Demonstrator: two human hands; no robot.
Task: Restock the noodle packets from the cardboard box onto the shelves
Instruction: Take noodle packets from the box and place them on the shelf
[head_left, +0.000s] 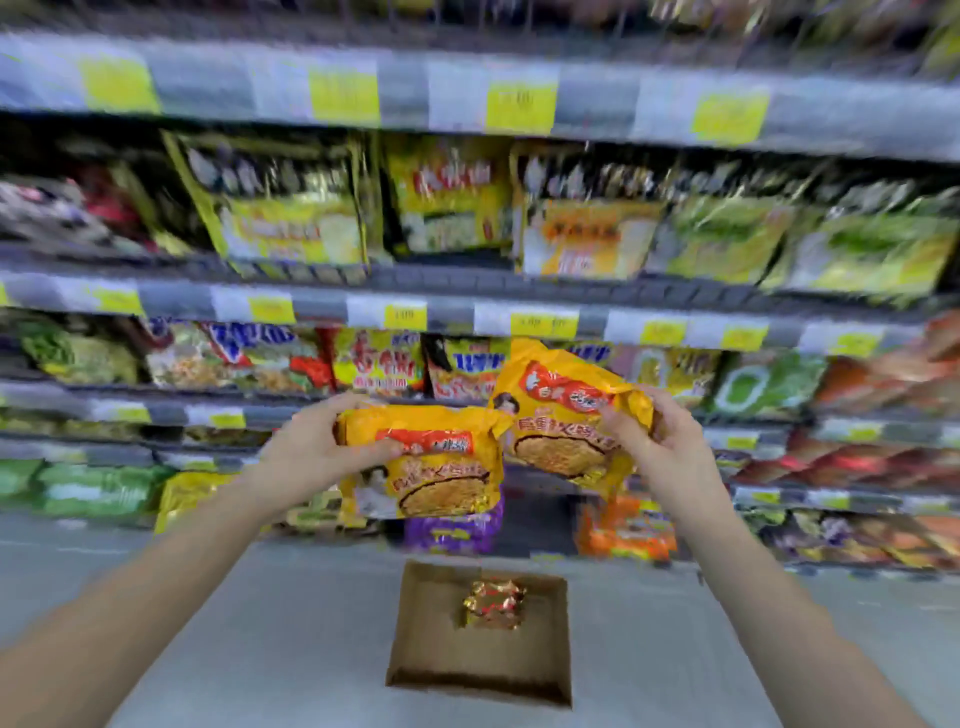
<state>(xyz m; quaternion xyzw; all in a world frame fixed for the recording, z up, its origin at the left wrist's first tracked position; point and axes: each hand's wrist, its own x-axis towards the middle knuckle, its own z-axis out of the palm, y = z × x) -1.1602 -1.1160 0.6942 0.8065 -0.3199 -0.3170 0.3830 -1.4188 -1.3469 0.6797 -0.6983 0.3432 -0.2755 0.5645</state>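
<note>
Noodle packets fill the shelves (467, 296) across the whole width of the view, rank on rank of them standing behind rails that carry yellow price tags (521, 106). Most are too blurred to read. The upper row holds yellow and green bags upright, faces outward; the rows below hold red, blue, green and orange ones, and the lowest row, near the floor, has a purple pack (452, 530) and an orange pack (626, 530) side by side.

Below them on the grey floor (260, 623), just in front of the bottom shelf's edge, stands the cardboard box (415, 644), open at the top. It is nearly empty: one crumpled gold and red packet (493, 603) lies toward its far wall, the rest of its bottom bare.

Two orange-yellow noodle packets are held in the air in front of the middle shelves, above the box. The left packet (436, 462) hangs with its long axis near vertical, face toward the camera, red banner at the top and the bowl picture at the bottom. The right packet (566, 415) sits higher and is tilted, top edge leaning up and to the left, face also toward the camera. Their near corners touch or overlap between the hands.

The left hand (317, 441) has its grip clamped on the left packet's upper left corner, thumb across the front. The right hand (660, 436) is clamped on the right packet's right edge.
</note>
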